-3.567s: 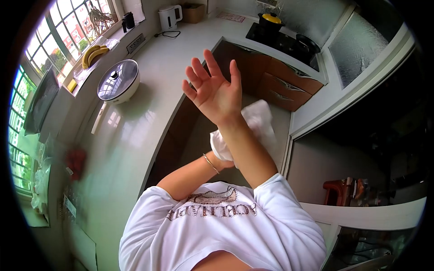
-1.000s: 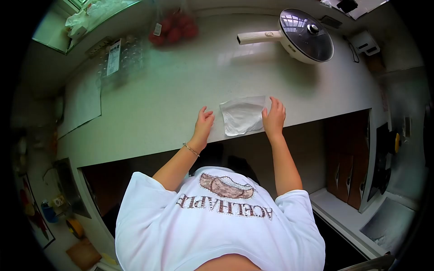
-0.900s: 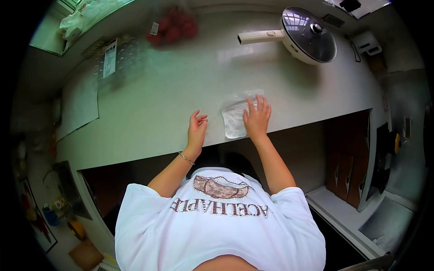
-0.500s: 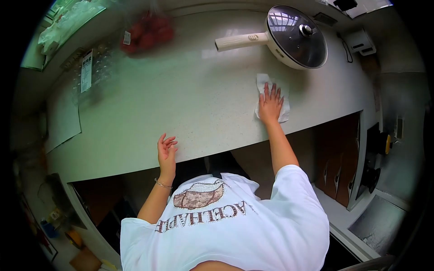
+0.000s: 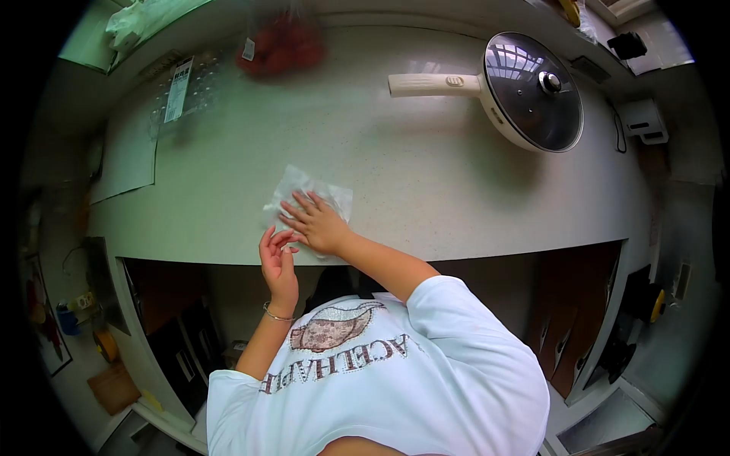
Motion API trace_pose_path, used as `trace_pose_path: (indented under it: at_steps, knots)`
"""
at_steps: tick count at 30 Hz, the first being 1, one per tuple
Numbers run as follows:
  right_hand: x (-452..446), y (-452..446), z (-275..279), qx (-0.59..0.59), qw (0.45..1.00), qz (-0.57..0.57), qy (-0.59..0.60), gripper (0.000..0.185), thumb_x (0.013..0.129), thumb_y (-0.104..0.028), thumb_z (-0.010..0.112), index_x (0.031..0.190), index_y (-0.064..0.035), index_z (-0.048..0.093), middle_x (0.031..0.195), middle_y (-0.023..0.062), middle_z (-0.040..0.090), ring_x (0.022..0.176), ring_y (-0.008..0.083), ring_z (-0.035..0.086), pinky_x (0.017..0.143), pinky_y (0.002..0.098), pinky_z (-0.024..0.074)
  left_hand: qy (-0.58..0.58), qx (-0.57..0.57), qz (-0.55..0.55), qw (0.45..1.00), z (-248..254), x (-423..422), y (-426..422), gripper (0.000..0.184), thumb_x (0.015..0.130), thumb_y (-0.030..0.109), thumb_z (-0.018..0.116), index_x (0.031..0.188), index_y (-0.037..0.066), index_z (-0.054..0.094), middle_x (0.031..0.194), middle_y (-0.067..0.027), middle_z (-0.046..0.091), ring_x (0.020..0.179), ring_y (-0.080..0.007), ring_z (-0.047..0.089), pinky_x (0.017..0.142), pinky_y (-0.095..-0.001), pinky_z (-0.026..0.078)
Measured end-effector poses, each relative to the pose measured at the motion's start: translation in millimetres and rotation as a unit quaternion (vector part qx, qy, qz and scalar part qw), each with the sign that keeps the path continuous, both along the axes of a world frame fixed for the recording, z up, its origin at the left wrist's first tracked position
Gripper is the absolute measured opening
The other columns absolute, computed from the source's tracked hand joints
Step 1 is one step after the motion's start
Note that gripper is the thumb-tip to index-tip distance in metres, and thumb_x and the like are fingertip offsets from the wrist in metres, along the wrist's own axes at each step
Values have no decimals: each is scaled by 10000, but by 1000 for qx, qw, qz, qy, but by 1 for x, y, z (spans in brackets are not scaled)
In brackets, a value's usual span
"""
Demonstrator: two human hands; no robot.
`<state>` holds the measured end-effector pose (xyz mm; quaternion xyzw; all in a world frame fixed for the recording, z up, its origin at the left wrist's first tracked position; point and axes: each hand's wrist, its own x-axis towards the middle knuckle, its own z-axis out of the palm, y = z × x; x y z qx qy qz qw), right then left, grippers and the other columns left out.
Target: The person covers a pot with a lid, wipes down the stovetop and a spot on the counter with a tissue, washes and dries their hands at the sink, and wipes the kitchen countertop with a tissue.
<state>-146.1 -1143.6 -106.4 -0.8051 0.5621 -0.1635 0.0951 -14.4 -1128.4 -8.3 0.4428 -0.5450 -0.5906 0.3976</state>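
My right hand (image 5: 318, 226) lies flat with its fingers spread on a white paper towel (image 5: 293, 182), pressing it to the pale countertop (image 5: 426, 205) near the front edge. The towel is rumpled, and part of it is covered by the palm. Just left of it, my left hand (image 5: 280, 262) is raised at the counter's edge, palm turned up and fingers loosely bent, with nothing in it. The left fingertips come close to the right hand; whether they touch cannot be made out.
At the back right stands a cream frying pan (image 5: 502, 125) with a glass lid, its handle pointing left. A bag of red produce (image 5: 281, 52) sits at the back, beside a clear plastic package (image 5: 179, 90) with a label. A white sheet (image 5: 125, 167) lies at the left.
My right hand has swept left across the counter with the paper towel, from below the pan to beside my left hand. My left hand stays nearly in place. The view has shifted slightly.
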Motion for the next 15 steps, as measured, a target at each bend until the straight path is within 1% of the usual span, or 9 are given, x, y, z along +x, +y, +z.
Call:
trace_pose_path:
  at_steps: [1,3,4,6,8,10,11,13,15]
  knots:
    - [-6,21,6,18,998,62,25,524,911,-466,396,1389,-254,376,1476,31,295,1378,282,212,1115,472,139,38,4,-10,999,0,-3,-1,454,898,-12,403,1341,30,309,1183,-126,512,1024,-176,527,829,-283,451]
    - [-42,42,2,16,998,41,-34,527,909,-446,413,1402,-272,348,1475,12,299,1372,249,238,1112,467,164,20,-1,-21,1000,-3,-5,-3,431,911,22,434,1329,45,332,1168,-112,522,1018,-177,532,824,-283,452]
    - [-75,43,21,71,997,-28,17,523,914,-428,413,1410,-283,328,1478,3,291,1368,233,248,1109,463,172,18,-6,-26,999,-3,-5,-3,440,904,23,441,1330,48,332,1172,-112,522,1020,-178,532,822,-285,450]
    - [-156,42,22,81,961,-229,129,541,926,-406,404,1426,-233,296,1492,54,253,1363,280,244,1099,488,171,12,-16,-15,1000,-7,2,-2,449,898,24,448,1330,51,332,1176,-112,522,1021,-178,532,820,-286,449]
    - [-243,66,1,2,911,-394,122,568,932,-401,393,1434,-163,271,1501,130,196,1365,358,194,1098,500,158,10,-2,-29,1000,-11,13,-3,460,886,21,447,1330,55,334,1178,-113,523,1022,-177,532,815,-292,447]
    - [-286,92,-15,63,832,-535,130,603,929,-375,407,1439,-100,240,1490,179,197,1357,398,186,1094,506,161,4,-1,-6,1000,-15,28,-7,460,883,17,443,1328,56,336,1178,-115,524,1022,-177,532,815,-294,447]
    - [-270,88,-18,61,842,-520,130,603,929,-375,407,1439,-100,240,1490,179,197,1357,398,186,1094,506,161,2,6,2,1000,-18,37,-9,460,880,14,438,1327,56,338,1179,-117,524,1023,-177,532,815,-297,447]
    - [-232,76,-24,106,812,-541,193,620,929,-378,399,1439,-72,224,1490,180,197,1354,417,181,1092,508,165,-6,6,34,999,-26,60,-18,464,874,10,436,1325,52,338,1177,-119,525,1021,-177,532,815,-296,447]
    - [-145,52,-11,56,909,-381,157,612,926,-394,399,1438,-103,233,1496,159,189,1366,406,151,1103,501,126,-2,16,102,995,-37,80,-29,459,877,17,442,1324,46,340,1177,-120,525,1022,-176,529,814,-296,447]
